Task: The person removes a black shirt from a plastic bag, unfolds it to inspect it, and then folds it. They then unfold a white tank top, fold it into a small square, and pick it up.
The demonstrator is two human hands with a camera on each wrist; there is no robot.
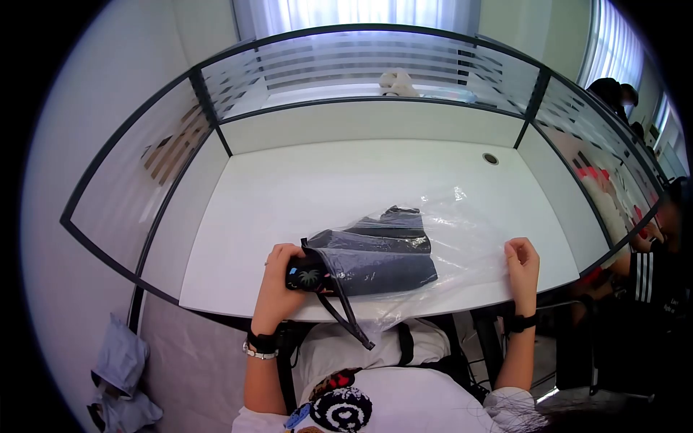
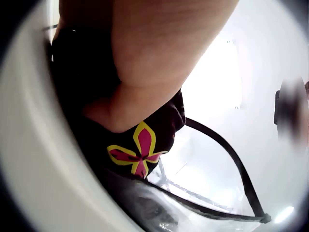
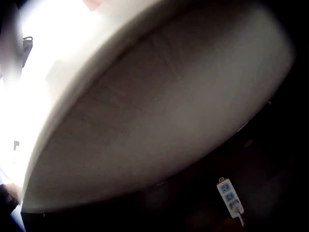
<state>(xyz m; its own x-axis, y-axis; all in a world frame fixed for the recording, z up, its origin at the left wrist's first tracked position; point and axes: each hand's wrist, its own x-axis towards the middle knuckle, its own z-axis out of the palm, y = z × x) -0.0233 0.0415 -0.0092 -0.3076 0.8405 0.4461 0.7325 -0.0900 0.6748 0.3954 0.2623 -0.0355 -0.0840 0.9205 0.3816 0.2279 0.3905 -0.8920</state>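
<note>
Gripping the end of a black patterned pouch (image 1: 307,276), the left hand (image 1: 276,278) is wrapping its fingers round the fabric, while the right hand (image 1: 523,263) is bending its fingers to the thumb and pinching the right edge of a clear plastic bag (image 1: 469,238). The pouch is showing a pale palm-tree print, and a black strap (image 1: 349,310) is looping from it over the table's front edge toward the lap. Beside it, a dark grey-blue folded piece (image 1: 382,252) is showing through the glossy, wrinkled plastic; whether the pouch itself is sitting inside the bag, one cannot tell.

All this is lying at the front of a white table (image 1: 289,195), where a round cable hole (image 1: 491,159) is marking the far right corner. A dark-framed partition (image 1: 368,123) with striped glass is enclosing three sides, and a sheer curtain (image 1: 357,11) is glowing behind it. Pale grey bundles (image 1: 123,357) are resting low at the left; another person's striped black sleeve (image 1: 642,278) is appearing at the right.

The left wrist view alone is revealing a pink-and-yellow flower print (image 2: 141,150) on the pouch; the right wrist view is picking out a white power strip (image 3: 231,197) below.
</note>
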